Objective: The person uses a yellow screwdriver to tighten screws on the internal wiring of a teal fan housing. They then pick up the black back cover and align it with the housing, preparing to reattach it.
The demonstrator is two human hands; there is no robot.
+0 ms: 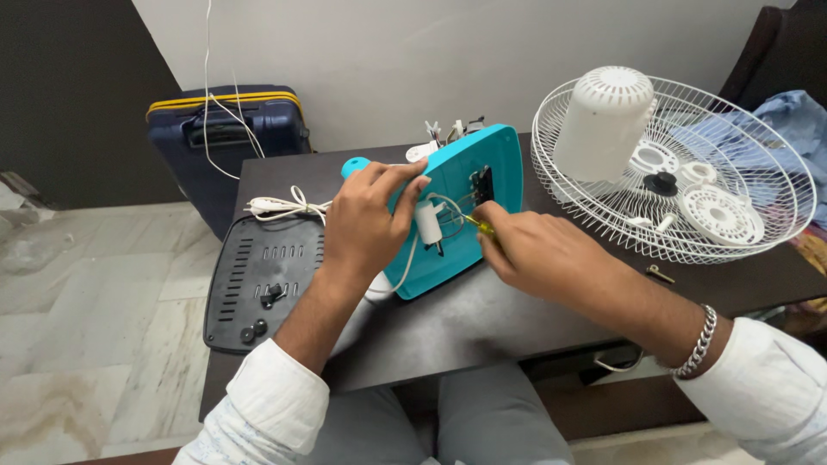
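My left hand [366, 220] grips the upper left edge of a turquoise fan base [461, 245] that stands tilted on the dark table [482, 323]. Its open underside faces me, showing a white capacitor [427, 222], wires and a black switch block [482, 183]. My right hand [538, 250] holds a yellow-handled screwdriver [479, 226] with its tip pointed into the base near the wires. Most of the screwdriver is hidden inside my fist.
A black vented base cover [263, 280] with loose screws lies at the table's left edge beside a bundled white cord [284, 207]. A white wire fan guard [672, 164] holding a white motor cover and small parts rests at the right. A blue suitcase [228, 138] stands behind.
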